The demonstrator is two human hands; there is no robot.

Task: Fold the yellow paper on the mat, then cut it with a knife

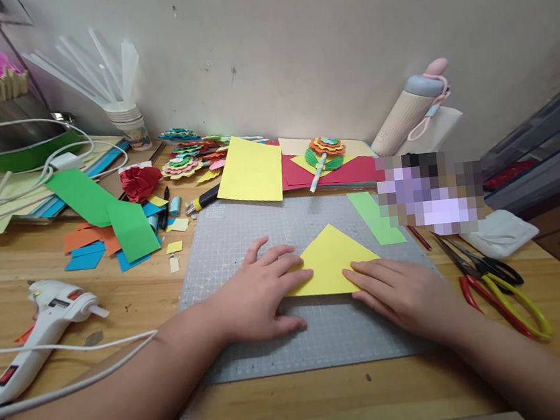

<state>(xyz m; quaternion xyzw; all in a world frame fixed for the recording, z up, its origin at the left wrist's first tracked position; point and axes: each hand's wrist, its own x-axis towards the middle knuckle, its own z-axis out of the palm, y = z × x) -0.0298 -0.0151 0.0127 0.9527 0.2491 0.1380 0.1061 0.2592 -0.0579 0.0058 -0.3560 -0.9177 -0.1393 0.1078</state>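
Note:
A sheet of yellow paper (pixel 332 261), folded into a triangle with its point facing away from me, lies on the grey cutting mat (pixel 274 356). My left hand (pixel 265 290) rests over its left corner, fingers spread and palm down. On the right side my right hand (pixel 391 288) lies flat with its fingers stretched along the paper. Both lower corners of the triangle are hidden under the hands. Behind it, a flat yellow sheet (pixel 251 170) overlaps the mat's far edge, and a light green paper strip (pixel 376 217) lies at the mat's upper right.
A white hot glue gun (pixel 48 328) and its cable lie at left, near green paper pieces (pixel 133 231). Scissors (pixel 483 263) and red-yellow-handled pliers (pixel 517 306) sit right of the mat. A paper flower (pixel 326 149), straws in cups (pixel 127 122) and a bottle (pixel 409 108) stand along the wall.

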